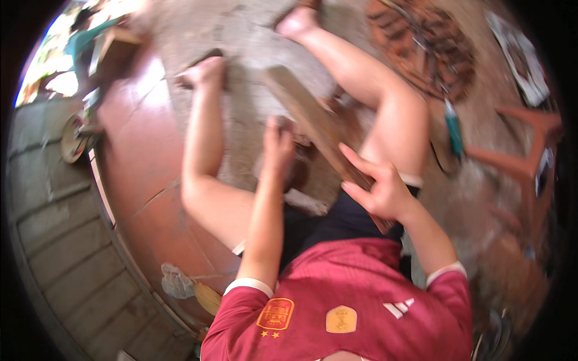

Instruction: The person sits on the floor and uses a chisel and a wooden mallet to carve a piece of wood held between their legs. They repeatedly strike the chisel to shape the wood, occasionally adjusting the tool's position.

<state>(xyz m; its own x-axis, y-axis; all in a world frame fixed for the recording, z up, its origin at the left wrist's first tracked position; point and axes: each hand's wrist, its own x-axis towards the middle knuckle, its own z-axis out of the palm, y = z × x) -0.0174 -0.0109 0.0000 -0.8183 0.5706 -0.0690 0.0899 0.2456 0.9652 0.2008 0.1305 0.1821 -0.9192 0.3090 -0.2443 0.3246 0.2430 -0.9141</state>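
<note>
A long brown wooden bar (313, 123) slants across my lap, from my right thigh up toward the space between my feet. My right hand (385, 189) grips its near part, thumb and forefinger stretched along it. Between my spread legs is my left hand (278, 147), left of the bar, its fingers curled at a small dark thing (285, 124) too blurred to name. Below and beside that hand sits a brownish object (298, 171), partly hidden and smeared by motion.
Reddish-brown wooden pieces (442, 54) lie in a round heap at upper right, near a teal-handled tool (453, 129). An orange-brown plastic stool (530, 144) stands at right. Grey slatted panels (66, 240) line the left, beside red floor tiles (144, 144). Another person (84, 45) is at upper left.
</note>
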